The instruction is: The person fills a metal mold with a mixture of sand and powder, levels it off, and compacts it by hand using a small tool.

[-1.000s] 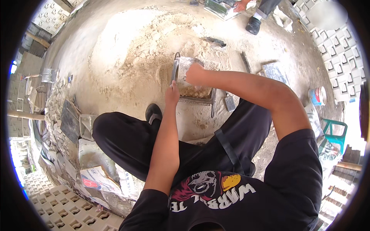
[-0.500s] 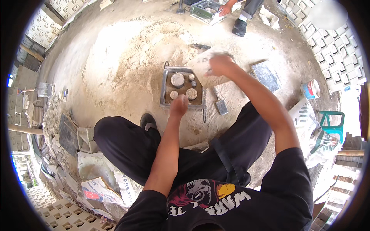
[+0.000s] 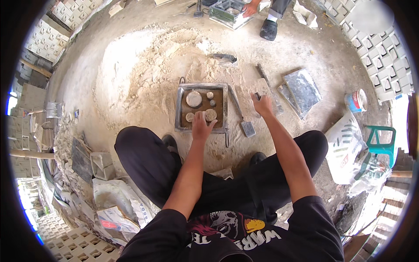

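Note:
A square metal frame (image 3: 178,107) filled with brown sand stands on the ground in front of me. Several round pale discs of different sizes lie in it, among them a large disc (image 3: 194,99) and a speckled disc (image 3: 211,115). My left hand (image 3: 202,125) reaches over the near rim, its fingers between the two nearer discs and its thumb spread apart. Right of the frame, my right hand (image 3: 262,105) is closed around a short dark piece (image 3: 257,95), mostly hidden by the fingers. Below that hand lies a dusty flat board (image 3: 248,91).
A small flat-bladed tool (image 3: 248,129) lies beside the frame, and grey plates (image 3: 305,89) farther right. Loose powder (image 3: 131,56) is heaped beyond the frame. A bucket (image 3: 355,101), white sack (image 3: 342,150) and green stool (image 3: 382,146) stand right. Another person's hand (image 3: 250,8) touches a metal box.
My right hand has moved down and right, away from above the frame's far corner; the pale blur around it is gone. My left thumb has spread from the fingers. The view has shifted slightly.

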### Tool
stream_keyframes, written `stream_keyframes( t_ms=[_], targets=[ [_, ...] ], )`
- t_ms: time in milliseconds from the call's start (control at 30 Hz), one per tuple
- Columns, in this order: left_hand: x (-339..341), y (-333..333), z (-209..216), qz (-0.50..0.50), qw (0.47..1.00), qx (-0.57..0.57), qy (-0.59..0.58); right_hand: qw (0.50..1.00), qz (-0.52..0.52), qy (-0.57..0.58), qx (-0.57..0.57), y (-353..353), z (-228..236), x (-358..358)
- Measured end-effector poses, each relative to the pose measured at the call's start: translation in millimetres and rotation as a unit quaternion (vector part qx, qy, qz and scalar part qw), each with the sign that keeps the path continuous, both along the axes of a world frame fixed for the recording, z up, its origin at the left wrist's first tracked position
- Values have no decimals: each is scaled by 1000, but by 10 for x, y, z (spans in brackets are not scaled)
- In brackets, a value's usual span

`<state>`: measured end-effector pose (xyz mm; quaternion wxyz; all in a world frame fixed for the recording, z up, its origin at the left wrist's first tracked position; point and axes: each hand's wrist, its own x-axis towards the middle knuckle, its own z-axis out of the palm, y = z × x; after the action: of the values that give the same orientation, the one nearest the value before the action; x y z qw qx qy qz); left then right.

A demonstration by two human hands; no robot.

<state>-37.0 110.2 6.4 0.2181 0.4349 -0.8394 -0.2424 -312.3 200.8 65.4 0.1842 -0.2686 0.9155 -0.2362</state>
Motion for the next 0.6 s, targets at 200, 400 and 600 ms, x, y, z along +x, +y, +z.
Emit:
stream_keyframes(
  t_ms=[200,400,600],
  targets=[
    [-295,-26,-74,-129,989,-79,-4,999,26,29,-30,-80,-253,-93],
    [-97,-564,-24,-19,989,-142,-26,996,29,22,-78,-493,67,-209],
    [-27,-1325,7,115,991,18,-69,971,178,31,-157,-1039,689,28]
  ],
)
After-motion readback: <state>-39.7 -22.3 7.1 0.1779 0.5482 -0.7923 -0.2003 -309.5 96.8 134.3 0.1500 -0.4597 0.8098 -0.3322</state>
